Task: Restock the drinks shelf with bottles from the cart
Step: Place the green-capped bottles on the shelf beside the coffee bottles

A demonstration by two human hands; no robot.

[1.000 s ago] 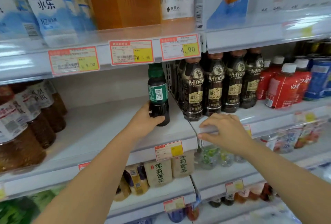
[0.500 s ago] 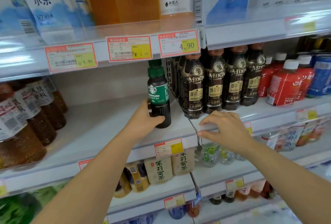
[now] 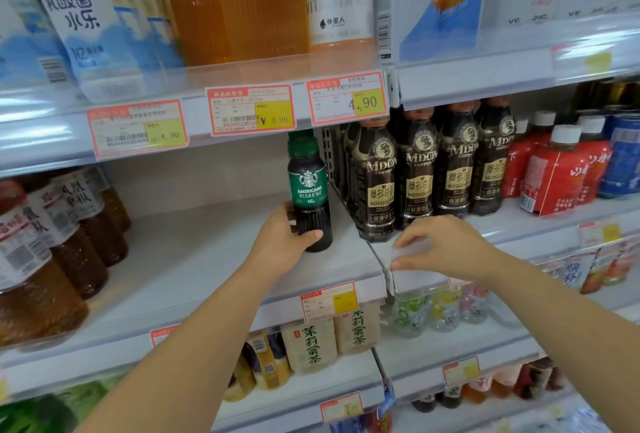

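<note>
A dark Starbucks Americano bottle [image 3: 308, 183] with a green cap and green label stands upright at the right end of the white middle shelf [image 3: 194, 259]. The label faces me. My left hand [image 3: 280, 245] grips the bottle's ribbed lower part, thumb across the front. My right hand [image 3: 446, 249] is at the front edge of the neighbouring shelf section. Its thumb and fingers pinch a clear plastic price-tag holder [image 3: 410, 254] just below the row of dark MDO coffee bottles [image 3: 415, 173].
Brown tea bottles [image 3: 52, 242] fill the middle shelf's left end. A wire divider [image 3: 332, 162] separates the Americano bottle from the coffee row. Red bottles [image 3: 554, 173] stand further right. The shelf above holds white and orange drinks [image 3: 256, 7]; lower shelves hold jasmine tea cartons [image 3: 311, 346].
The Americano bottle has turned in my left hand from barcode side to logo side facing me. My right hand has stayed at the shelf edge.
</note>
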